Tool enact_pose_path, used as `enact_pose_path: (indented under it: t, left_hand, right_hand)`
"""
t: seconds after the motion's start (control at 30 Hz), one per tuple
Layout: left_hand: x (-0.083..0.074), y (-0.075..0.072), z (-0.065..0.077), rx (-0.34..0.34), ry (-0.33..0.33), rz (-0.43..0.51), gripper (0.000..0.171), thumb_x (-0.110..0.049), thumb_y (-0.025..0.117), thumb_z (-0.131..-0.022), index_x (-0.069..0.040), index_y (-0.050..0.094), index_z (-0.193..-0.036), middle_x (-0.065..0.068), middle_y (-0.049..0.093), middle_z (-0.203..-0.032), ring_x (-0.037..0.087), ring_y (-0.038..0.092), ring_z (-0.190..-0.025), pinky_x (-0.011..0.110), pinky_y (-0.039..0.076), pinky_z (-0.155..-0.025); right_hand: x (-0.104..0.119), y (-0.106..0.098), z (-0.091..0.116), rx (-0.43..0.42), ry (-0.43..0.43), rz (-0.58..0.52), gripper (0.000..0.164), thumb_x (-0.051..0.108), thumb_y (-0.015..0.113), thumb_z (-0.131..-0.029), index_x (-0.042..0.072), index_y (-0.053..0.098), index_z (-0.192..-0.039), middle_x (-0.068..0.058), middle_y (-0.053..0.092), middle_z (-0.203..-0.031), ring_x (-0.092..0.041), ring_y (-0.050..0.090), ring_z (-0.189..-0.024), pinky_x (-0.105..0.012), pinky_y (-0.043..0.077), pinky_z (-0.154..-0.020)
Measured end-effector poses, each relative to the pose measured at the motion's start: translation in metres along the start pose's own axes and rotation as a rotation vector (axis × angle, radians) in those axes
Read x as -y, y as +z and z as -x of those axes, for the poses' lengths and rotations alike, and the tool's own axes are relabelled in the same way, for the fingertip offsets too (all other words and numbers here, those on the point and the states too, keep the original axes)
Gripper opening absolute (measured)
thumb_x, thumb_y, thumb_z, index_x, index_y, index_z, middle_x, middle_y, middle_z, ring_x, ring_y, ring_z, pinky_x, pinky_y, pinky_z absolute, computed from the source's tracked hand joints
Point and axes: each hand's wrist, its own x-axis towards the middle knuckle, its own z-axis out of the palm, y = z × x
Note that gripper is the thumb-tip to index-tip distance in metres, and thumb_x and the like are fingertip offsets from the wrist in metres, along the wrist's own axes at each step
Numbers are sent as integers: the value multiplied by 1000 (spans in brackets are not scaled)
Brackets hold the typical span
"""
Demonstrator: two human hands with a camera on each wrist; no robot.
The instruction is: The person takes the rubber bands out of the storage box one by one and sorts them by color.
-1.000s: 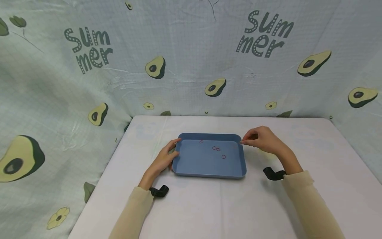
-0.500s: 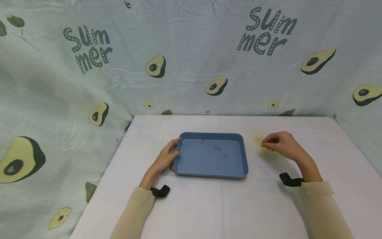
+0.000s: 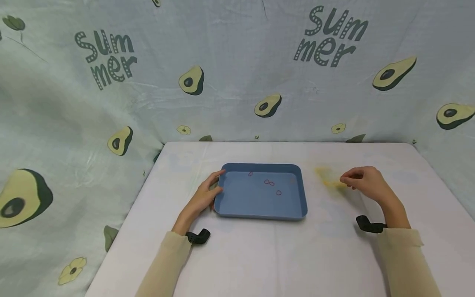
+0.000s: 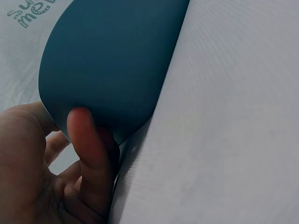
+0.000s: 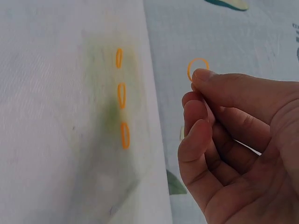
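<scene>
My left hand [image 3: 202, 199] grips the left end of a blue tray [image 3: 259, 212], which lies on the table. In the left wrist view the thumb presses the tray's wall [image 4: 107, 56] and the other fingers are partly hidden. Several thin red rubber bands [image 3: 278, 192] lie loose inside the tray. Out to the right, my right hand [image 3: 367, 181] is raised over the table. Between thumb and index finger it pinches an orange rubber band [image 5: 198, 59], as the right wrist view shows. Three more orange rubber bands [image 5: 121, 95] appear in a row beside that hand.
A white cloth covers the table [image 3: 241, 255]. Behind it and along the left side hangs a pale curtain [image 3: 230, 49] printed with avocados. A yellowish blurred patch [image 3: 324, 173] shows on the table between tray and right hand.
My right hand has moved rightward from the tray's right edge to beyond the yellowish patch. The left hand and the tray have stayed in place.
</scene>
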Motion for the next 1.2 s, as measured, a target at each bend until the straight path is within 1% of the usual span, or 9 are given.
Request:
enact_pose_path:
  t: [0.13,0.23,0.37,0.43,0.63,0.7,0.87,1.0,1.2]
  left_hand:
    - [-16,0,4,11,2,-23,57,-14,51,-97,-22,33,-151,13,30,-156,29,27,-145,47,33,-106]
    - [-19,1,5,17,-5,-35,57,-15,50,-97,-23,33,-151,14,30,-156,38,52,-121,43,48,-87]
    - [-17,1,6,20,-7,-26,57,-15,50,-98,-25,33,-151,12,29,-157,37,52,-122,34,47,-81]
    - [-16,1,6,17,-7,-15,57,-15,50,-98,-25,33,-151,9,29,-157,32,39,-138,33,44,-86]
    - [-16,2,6,12,-9,-3,57,-15,51,-97,-26,34,-150,9,29,-157,35,44,-134,48,45,-95]
    - [-16,2,6,9,-10,-2,57,-15,52,-97,-25,34,-150,8,30,-157,28,26,-146,47,32,-108]
    - [-17,2,6,11,-7,2,57,-15,51,-97,-24,34,-150,9,29,-157,28,24,-147,53,29,-111]
    - [-19,2,6,15,-10,-8,57,-15,51,-97,-23,33,-151,11,29,-157,30,25,-146,49,32,-108]
    - [-19,1,6,13,-24,-33,57,-16,50,-98,-25,33,-151,12,29,-157,36,45,-131,38,49,-81]
  right_hand:
    - [-11,-5,2,-11,39,11,42,44,61,-92,6,69,-110,-14,70,-99,-19,63,-79,-32,49,-69]
    - [-17,-8,3,-13,61,20,44,45,60,-92,7,69,-112,-14,69,-101,-14,61,-79,-30,47,-69]
    - [-25,-11,2,-29,103,32,48,47,60,-91,6,68,-113,-13,69,-101,-10,59,-78,-29,45,-69]
    - [-29,-11,2,-37,131,34,50,48,59,-91,4,68,-114,-12,69,-100,-9,59,-77,-29,45,-68]
    - [-35,-12,3,-71,201,51,52,46,60,-91,0,68,-112,-10,70,-95,-12,58,-78,-29,44,-68]
    - [-37,-11,3,-77,229,62,52,46,62,-90,-1,68,-111,-8,70,-91,-14,57,-78,-28,44,-67]
    - [-42,-10,4,-63,283,66,53,45,65,-88,-3,69,-110,-4,70,-86,-16,56,-79,-27,44,-64]
    - [-45,-7,4,-74,302,52,52,43,66,-88,-4,69,-110,-3,71,-86,-15,57,-77,-26,45,-63]
    - [-49,-4,2,-76,322,12,53,44,66,-87,-3,68,-112,4,69,-81,-11,57,-72,-26,47,-62]
